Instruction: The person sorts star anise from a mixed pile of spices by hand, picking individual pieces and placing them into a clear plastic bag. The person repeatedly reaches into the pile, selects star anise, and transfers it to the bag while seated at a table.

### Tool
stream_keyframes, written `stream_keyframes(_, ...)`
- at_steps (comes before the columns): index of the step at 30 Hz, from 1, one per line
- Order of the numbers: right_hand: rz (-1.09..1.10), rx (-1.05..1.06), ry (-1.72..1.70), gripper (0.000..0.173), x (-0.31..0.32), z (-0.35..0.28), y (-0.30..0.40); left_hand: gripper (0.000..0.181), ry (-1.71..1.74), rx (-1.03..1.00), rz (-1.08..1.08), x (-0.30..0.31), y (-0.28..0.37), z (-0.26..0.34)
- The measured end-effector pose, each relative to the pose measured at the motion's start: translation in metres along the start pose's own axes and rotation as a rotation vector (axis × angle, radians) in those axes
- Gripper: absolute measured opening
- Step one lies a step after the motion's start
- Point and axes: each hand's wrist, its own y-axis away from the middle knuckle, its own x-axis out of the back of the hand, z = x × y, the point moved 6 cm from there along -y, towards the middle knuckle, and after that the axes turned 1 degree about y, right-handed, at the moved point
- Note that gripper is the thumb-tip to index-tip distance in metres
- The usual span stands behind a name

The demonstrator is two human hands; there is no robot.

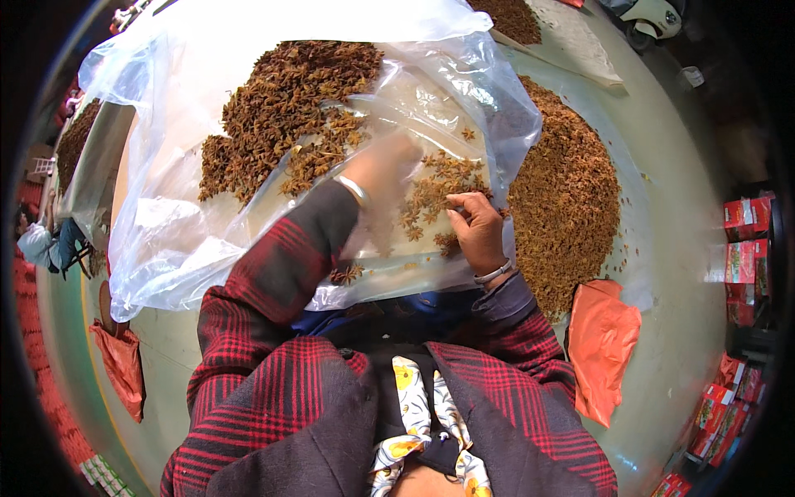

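A clear plastic sheet [428,112] lies over the work surface before me. On it, at the upper left, is a large heap of dried star anise [286,105], with a looser patch spilling toward its middle. My left hand [385,174], blurred by motion, is above the sheet between that heap and a smaller scatter of star anise [444,186]; its fingers cannot be made out. My right hand [476,230] is at the right edge of the scatter, thumb and forefinger bent close together. Whether something small is between them cannot be seen.
On the floor to the right lies a big brown heap [559,199], with an orange plastic bag [602,348] below it. Another orange bag [123,366] is at the left. A person [46,242] sits at the far left. Red packages [745,267] are stacked at the far right.
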Motion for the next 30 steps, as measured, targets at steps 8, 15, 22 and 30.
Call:
stream_keyframes(8, 0.002, 0.000, -0.071, 0.022, 0.000, -0.008, 0.002, 0.042, -0.451, 0.295, -0.028, 0.036, -0.008, -0.080)
stream_keyframes(15, 0.030, -0.039, -0.027, 0.021, 0.012, 0.001, 0.011, 0.034, -0.176, -0.094, -0.177, 0.002, 0.040, -0.027)
stream_keyframes(22, 0.006, -0.072, -0.105, 0.022, 0.004, -0.001, 0.014, 0.015, -0.146, 0.057, -0.013, 0.026, 0.030, -0.027)
stream_keyframes(30, 0.001, -0.063, -0.147, 0.021, 0.001, -0.008, 0.017, 0.035, -0.575, 0.079, -0.195, -0.033, -0.021, 0.019)
